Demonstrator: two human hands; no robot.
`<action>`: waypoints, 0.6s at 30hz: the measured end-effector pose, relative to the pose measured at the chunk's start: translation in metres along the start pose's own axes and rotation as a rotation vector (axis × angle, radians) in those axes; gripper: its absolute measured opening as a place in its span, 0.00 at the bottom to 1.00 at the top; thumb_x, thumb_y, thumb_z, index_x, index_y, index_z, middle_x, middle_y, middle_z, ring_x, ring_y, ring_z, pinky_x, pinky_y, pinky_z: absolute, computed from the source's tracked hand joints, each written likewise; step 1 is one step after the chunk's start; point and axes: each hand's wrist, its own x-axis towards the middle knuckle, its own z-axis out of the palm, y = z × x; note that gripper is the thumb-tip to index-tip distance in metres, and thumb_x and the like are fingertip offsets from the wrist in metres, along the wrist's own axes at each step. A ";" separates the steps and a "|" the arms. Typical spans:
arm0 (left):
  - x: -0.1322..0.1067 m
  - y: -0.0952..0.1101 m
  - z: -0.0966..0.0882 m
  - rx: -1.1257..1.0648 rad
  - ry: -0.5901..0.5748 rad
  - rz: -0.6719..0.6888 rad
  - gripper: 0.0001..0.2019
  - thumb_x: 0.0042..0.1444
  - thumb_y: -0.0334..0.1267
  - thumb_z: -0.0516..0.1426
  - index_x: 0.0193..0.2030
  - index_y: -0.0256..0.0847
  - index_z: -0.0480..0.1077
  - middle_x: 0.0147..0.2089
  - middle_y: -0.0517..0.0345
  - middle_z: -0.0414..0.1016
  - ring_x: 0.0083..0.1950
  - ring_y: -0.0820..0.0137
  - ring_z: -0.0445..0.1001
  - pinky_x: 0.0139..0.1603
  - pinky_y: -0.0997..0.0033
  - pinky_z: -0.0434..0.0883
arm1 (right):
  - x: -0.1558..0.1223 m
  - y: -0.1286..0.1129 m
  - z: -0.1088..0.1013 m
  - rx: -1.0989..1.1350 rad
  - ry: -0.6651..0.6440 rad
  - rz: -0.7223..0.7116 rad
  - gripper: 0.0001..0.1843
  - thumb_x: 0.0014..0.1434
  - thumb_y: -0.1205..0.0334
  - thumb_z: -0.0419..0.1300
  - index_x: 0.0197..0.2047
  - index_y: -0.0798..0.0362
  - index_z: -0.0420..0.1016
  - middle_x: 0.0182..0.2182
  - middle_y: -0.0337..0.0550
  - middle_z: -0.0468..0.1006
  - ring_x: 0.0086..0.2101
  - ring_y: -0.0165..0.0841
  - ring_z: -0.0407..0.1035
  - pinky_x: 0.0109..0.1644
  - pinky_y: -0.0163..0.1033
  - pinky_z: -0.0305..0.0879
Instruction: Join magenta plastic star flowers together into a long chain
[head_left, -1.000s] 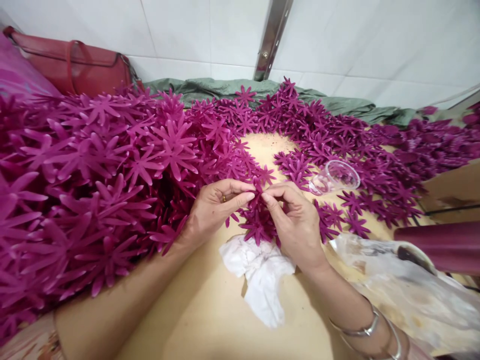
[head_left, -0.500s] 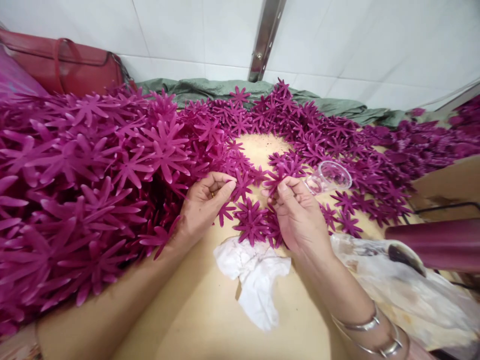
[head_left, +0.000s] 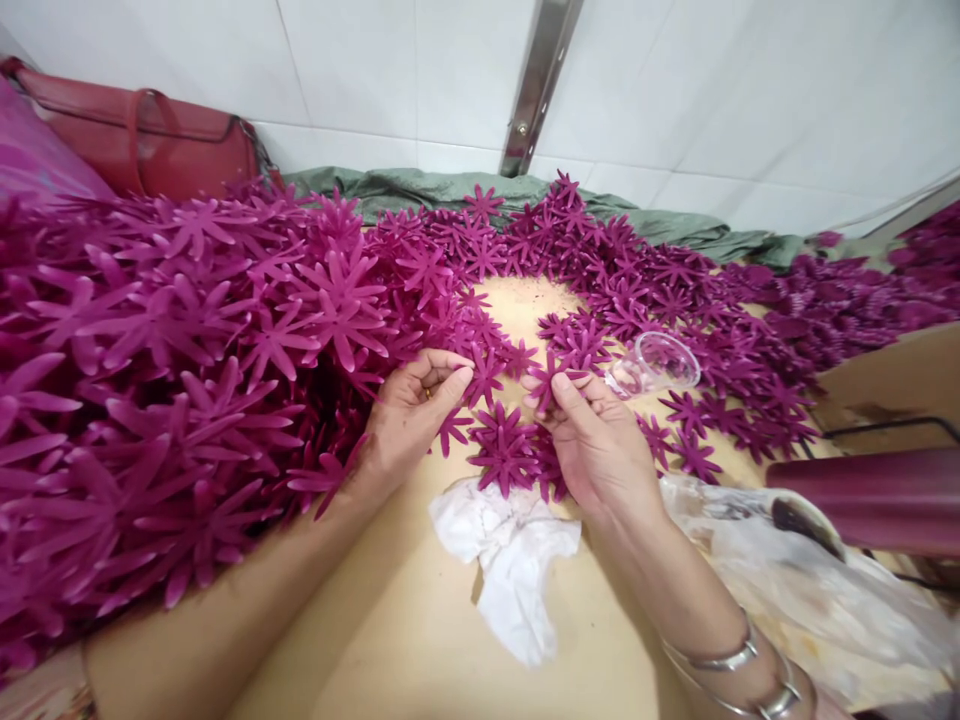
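Flowers (head_left: 172, 330), magenta and star-shaped, heap up over the left of the table (head_left: 375, 620) and run along its back to the right. Behind them at far left stands a red bag (head_left: 172, 135). Nearer the middle, a crumpled white tissue (head_left: 514, 585) lies on the tabletop, with a few loose flowers at its upper edge. Just beyond the right hand (head_left: 606, 440) is a clear cup (head_left: 649, 363), apparently tipped on its side.

Opposite, the left hand (head_left: 409, 405) has thumb and forefinger tips nearly together beside another flower (head_left: 486, 378); whether they pinch a petal, I cannot tell. The right hand's thumb and fingers close narrowly on the held flower (head_left: 551, 384), which sits between the two hands.

The step in hand looks to be handling single flowers at the fingertips; the next move seems to call for a light pinch that spares the petals. Its face seems tilted upward; petals radiate all round, so no long axis stands out, though one points right, across the fingers.
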 end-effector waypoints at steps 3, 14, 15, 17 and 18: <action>0.000 -0.001 -0.001 0.008 -0.003 -0.002 0.12 0.52 0.44 0.68 0.37 0.39 0.75 0.31 0.62 0.76 0.31 0.75 0.71 0.33 0.77 0.69 | 0.000 0.000 -0.001 -0.032 -0.003 -0.004 0.16 0.49 0.54 0.77 0.33 0.49 0.77 0.28 0.34 0.81 0.29 0.29 0.73 0.43 0.38 0.73; 0.000 -0.001 0.000 0.013 -0.021 0.017 0.08 0.55 0.40 0.66 0.37 0.39 0.74 0.30 0.63 0.75 0.30 0.76 0.71 0.35 0.77 0.69 | -0.004 -0.006 0.005 -0.059 0.030 -0.062 0.19 0.51 0.52 0.76 0.28 0.50 0.70 0.20 0.27 0.68 0.22 0.24 0.61 0.32 0.31 0.64; 0.000 -0.001 0.000 0.011 -0.027 0.024 0.08 0.55 0.39 0.65 0.37 0.39 0.74 0.30 0.63 0.75 0.30 0.76 0.71 0.35 0.77 0.69 | -0.004 -0.006 0.005 -0.052 0.030 -0.067 0.19 0.52 0.52 0.75 0.28 0.49 0.69 0.20 0.27 0.67 0.22 0.24 0.60 0.31 0.31 0.63; 0.001 -0.001 0.000 0.007 -0.038 0.041 0.07 0.55 0.39 0.65 0.36 0.39 0.74 0.31 0.63 0.75 0.31 0.76 0.71 0.36 0.77 0.69 | -0.005 -0.006 0.006 -0.054 0.025 -0.083 0.19 0.54 0.51 0.74 0.28 0.49 0.68 0.21 0.28 0.66 0.23 0.24 0.60 0.32 0.31 0.63; 0.001 -0.001 0.001 0.007 -0.042 0.051 0.07 0.55 0.39 0.65 0.36 0.39 0.74 0.31 0.62 0.76 0.32 0.75 0.72 0.36 0.77 0.70 | -0.006 -0.006 0.005 -0.069 0.024 -0.093 0.19 0.55 0.51 0.73 0.28 0.49 0.68 0.22 0.28 0.67 0.24 0.25 0.61 0.33 0.31 0.63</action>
